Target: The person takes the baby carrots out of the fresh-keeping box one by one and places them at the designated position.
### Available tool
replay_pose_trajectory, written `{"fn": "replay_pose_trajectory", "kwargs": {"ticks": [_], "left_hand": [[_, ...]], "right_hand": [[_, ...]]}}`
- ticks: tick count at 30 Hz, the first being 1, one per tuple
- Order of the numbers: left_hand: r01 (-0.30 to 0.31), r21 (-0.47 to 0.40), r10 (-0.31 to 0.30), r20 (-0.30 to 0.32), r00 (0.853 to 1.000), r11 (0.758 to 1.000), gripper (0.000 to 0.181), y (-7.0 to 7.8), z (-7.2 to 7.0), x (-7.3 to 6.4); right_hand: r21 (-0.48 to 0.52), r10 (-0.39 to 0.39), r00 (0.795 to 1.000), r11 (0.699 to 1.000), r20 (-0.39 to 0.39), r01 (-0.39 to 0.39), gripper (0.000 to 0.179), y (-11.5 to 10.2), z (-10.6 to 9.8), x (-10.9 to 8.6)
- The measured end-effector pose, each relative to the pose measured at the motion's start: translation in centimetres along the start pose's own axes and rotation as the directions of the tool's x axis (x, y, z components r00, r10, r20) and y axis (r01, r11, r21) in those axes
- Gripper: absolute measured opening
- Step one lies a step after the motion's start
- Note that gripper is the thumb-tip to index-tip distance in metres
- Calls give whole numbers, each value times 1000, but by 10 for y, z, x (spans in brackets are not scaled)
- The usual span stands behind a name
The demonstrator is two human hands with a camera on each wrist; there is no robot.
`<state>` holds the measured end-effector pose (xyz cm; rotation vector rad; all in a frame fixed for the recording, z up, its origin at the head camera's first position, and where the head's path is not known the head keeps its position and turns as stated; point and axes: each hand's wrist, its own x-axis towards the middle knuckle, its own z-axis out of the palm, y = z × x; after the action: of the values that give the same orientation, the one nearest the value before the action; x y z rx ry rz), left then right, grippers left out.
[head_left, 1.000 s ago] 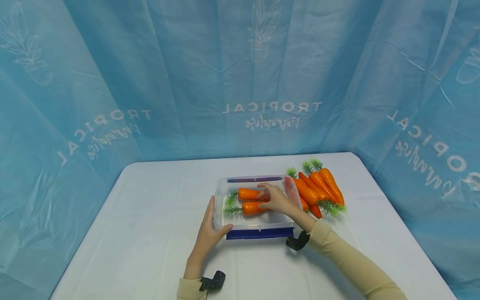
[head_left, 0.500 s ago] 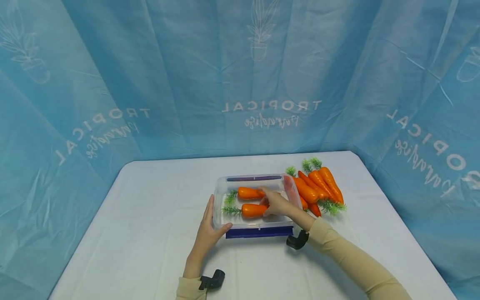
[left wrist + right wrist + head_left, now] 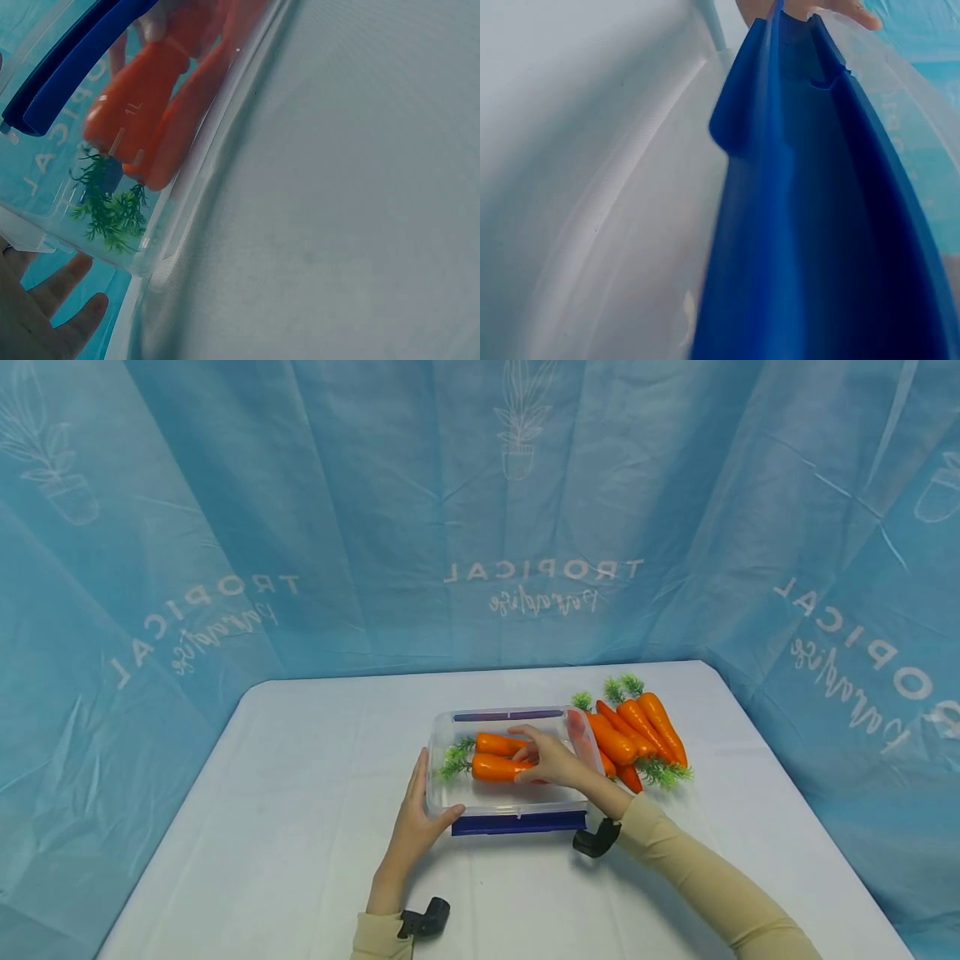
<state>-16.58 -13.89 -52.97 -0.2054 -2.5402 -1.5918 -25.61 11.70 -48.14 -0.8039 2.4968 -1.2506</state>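
Note:
A clear plastic food container (image 3: pixel 487 802) with blue latch flaps stands lidless on the table. Inside lie two orange carrots with green tops pointing left: the near carrot (image 3: pixel 492 767) and the far carrot (image 3: pixel 497 744), side by side. My right hand (image 3: pixel 553 762) reaches in over the right side and pinches the near carrot by its right part, thumb on its near side. Its index finger extends over the far carrot. My left hand (image 3: pixel 415 831) steadies the container's left end, fingers straight along the wall and thumb at the near corner. In the left wrist view the carrots' leaves (image 3: pixel 112 214) show through the wall.
To the right of the container lies a pile of several more carrots (image 3: pixel 637 731), partly behind its wall. A blue latch flap (image 3: pixel 519 823) hangs along the near side. The white table (image 3: pixel 315 827) is backed by a blue curtain (image 3: pixel 375 527).
The near carrot has shifted left and away from me, up against the far carrot, with my right hand on it. The left hand and container have stayed put.

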Motion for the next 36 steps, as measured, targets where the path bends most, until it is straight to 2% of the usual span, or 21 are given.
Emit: {"fn": "replay_pose_trajectory", "kwargs": {"ticks": [5,10,22,30,36], "left_hand": [[6,7,-6,0,1000,1000,102,1,0,0],[-21,17,21,-1,1000,1000,104,1,0,1],[-26,19,26,-1,1000,999,106,-1,0,0],[-7,35,7,-7,1000,999,105,0,1,0],[4,45,-3,-16,1000,999,105,-1,1,0]], "right_hand": [[61,-9,1000,998,-27,11,68,0,1,1],[74,-9,998,997,-60,13,66,-1,0,0],[111,-15,986,993,-164,34,59,-4,-4,-2],[109,-18,969,993,-248,47,59,-11,-7,-7],[104,6,946,994,-323,29,56,-14,-14,-15]]}}
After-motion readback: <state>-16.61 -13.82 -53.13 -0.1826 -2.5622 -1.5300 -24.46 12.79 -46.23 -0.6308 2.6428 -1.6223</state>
